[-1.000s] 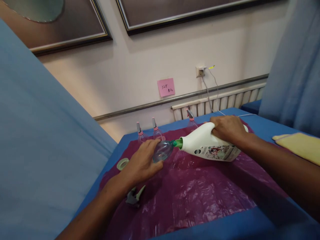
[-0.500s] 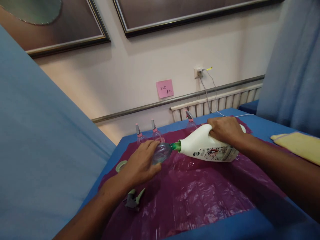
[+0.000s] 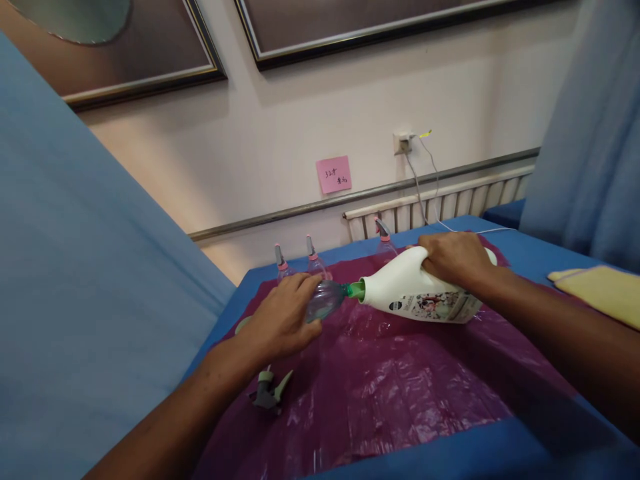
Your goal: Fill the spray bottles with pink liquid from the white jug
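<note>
My left hand is wrapped round a clear spray bottle without its spray head, tilted with its neck to the right. A white jug with a printed label lies tipped on its side in the air, and my right hand is closed on its handle. Green liquid shows at the jug's mouth, which meets the bottle's neck. Whether the two rims touch, I cannot tell. A grey and green trigger spray head lies below my left wrist. Part of a pale green round object shows behind my left forearm.
Three clear spray bottles with pink collars, one of them a bottle behind the jug, stand along the back. Purple plastic sheeting covers the blue table. A yellow cloth lies at right. Blue curtains hang at both sides.
The view has shifted slightly. Both hands keep their hold, and the jug and bottle stay mouth to mouth with green liquid at the jug's opening.
</note>
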A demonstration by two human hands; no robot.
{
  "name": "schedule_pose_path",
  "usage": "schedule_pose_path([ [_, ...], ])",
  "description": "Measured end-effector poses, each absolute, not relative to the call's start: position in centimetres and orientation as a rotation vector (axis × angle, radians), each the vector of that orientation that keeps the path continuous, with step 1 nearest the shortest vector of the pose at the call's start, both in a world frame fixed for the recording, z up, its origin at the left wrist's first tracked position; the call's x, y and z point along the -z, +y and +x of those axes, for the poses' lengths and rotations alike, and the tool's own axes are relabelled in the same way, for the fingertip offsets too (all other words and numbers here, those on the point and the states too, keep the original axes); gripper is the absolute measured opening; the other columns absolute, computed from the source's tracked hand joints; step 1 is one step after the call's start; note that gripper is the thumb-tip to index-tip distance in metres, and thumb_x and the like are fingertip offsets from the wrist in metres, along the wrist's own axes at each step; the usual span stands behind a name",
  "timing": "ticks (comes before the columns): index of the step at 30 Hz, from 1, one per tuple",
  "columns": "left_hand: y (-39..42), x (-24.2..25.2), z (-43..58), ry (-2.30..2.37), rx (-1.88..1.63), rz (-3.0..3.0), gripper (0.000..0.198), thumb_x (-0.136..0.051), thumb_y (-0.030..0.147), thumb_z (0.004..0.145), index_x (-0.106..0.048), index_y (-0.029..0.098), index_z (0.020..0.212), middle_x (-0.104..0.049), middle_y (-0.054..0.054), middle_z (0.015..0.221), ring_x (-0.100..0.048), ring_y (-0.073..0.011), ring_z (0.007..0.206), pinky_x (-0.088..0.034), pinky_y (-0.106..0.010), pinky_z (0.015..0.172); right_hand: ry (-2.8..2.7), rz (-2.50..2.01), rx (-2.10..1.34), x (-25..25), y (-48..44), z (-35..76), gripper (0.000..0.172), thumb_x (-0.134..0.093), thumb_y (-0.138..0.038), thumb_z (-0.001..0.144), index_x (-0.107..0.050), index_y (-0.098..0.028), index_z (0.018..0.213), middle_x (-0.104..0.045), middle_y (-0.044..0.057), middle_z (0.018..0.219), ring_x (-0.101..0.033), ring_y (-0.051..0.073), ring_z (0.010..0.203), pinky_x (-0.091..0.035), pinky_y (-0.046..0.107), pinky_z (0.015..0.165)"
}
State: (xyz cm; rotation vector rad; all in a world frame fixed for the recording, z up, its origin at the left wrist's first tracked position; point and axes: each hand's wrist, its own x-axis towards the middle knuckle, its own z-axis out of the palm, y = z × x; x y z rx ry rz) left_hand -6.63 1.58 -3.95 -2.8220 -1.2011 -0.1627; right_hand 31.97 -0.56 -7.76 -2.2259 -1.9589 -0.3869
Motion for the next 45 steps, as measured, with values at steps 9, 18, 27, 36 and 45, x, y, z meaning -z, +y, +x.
schedule_pose_path([
  [9,1.8,3.6,-6.4,-1.142,0.154,-2.841,0.075,-0.076,0.026,0.091,-0.051,0.027,0.162,-0.064,-0.017,0.161,-0.065,-0.0418,0.149,-0.059,-0.061,0.121,-1.956,-2.205,0.373,7.8,-0.5,32.1,0.039,-0.051,-0.040,0.114,-0.085,-0.022,0.121,-0.088,0.016,0.116,-0.079,0.032,0.096,-0.037,0.039,0.075],
  [18,1.8,2.8,-6.0,-1.090,0.133,-2.869,0.075,-0.076,0.022,0.088,-0.056,0.028,0.159,-0.069,-0.015,0.155,-0.067,-0.0426,0.142,-0.059,-0.061,0.116,-1.975,-2.213,0.383,7.6,-0.6,31.9,0.036,-0.052,-0.036,0.112,-0.083,-0.021,0.121,-0.087,0.017,0.115,-0.078,0.032,0.096,-0.033,0.040,0.072],
  [27,1.7,2.4,-5.5,-1.091,0.014,-2.811,0.075,-0.079,0.025,0.088,-0.056,0.026,0.159,-0.068,-0.016,0.156,-0.067,-0.0413,0.141,-0.060,-0.059,0.115,-1.993,-2.231,0.394,7.7,-0.7,31.7,0.035,-0.052,-0.032,0.109,-0.083,-0.022,0.121,-0.088,0.016,0.115,-0.079,0.032,0.097,-0.031,0.040,0.071],
  [36,1.8,1.8,-5.3,-1.058,-0.063,-2.805,0.081,-0.077,0.029,0.089,-0.051,0.026,0.166,-0.067,-0.018,0.159,-0.066,-0.0423,0.140,-0.056,-0.064,0.121,-1.988,-2.205,0.381,7.9,-0.5,31.9,0.035,-0.054,-0.035,0.107,-0.084,-0.022,0.118,-0.088,0.016,0.114,-0.078,0.032,0.095,-0.036,0.039,0.073],
  [45,1.8,1.3,-4.8,-1.034,-0.058,-2.775,0.077,-0.080,0.033,0.087,-0.058,0.027,0.160,-0.069,-0.018,0.151,-0.067,-0.0425,0.135,-0.057,-0.064,0.118,-1.992,-2.229,0.397,7.8,-0.6,31.9,0.035,-0.053,-0.034,0.108,-0.084,-0.022,0.120,-0.087,0.016,0.112,-0.077,0.031,0.093,-0.033,0.039,0.072],
])
